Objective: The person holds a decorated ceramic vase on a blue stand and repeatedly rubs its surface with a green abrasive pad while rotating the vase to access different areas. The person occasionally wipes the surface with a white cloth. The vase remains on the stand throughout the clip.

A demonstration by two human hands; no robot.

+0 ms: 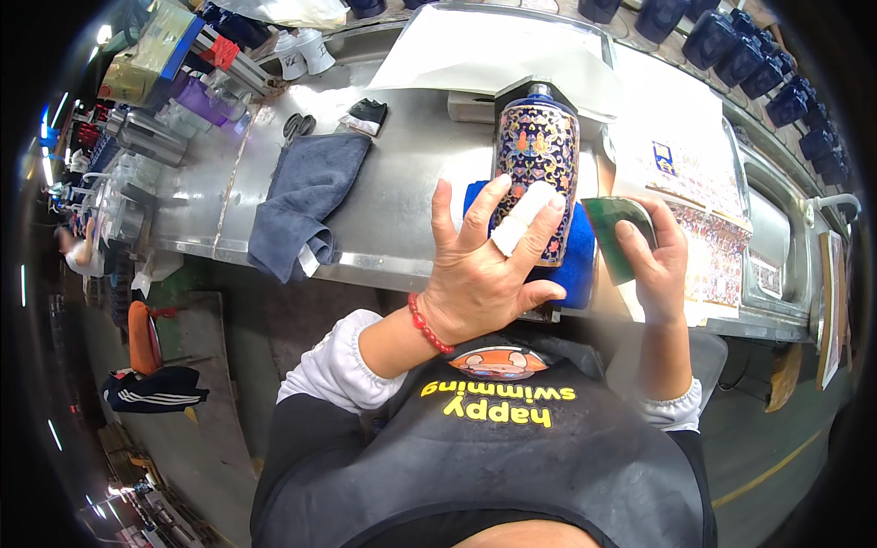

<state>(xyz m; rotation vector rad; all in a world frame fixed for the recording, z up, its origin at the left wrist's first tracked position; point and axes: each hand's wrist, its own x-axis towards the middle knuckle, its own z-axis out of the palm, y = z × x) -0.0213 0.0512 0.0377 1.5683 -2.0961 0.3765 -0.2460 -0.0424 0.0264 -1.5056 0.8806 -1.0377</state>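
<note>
A dark blue bottle (539,137) with a dense gold and coloured floral pattern lies on the bench, its neck pointing away from me. Under its near end is a bright blue cloth (580,260). My left hand (480,283) rests with spread fingers over the near part of the bottle, covering some of its pattern. A white wrap (523,221) covers one of its fingers, and a red bead bracelet (427,324) circles the wrist. To the right of the bottle, my right hand (660,260) grips a flat green scraper (607,239) between thumb and fingers, apart from the bottle.
On the metal bench (416,137) at left lie a grey towel (315,187), scissors (297,126) and a small black-and-white item (367,116). Patterned printed sheets (708,247) cover the right side, beside a sink (766,215). Several dark blue bottles (713,41) stand at far right.
</note>
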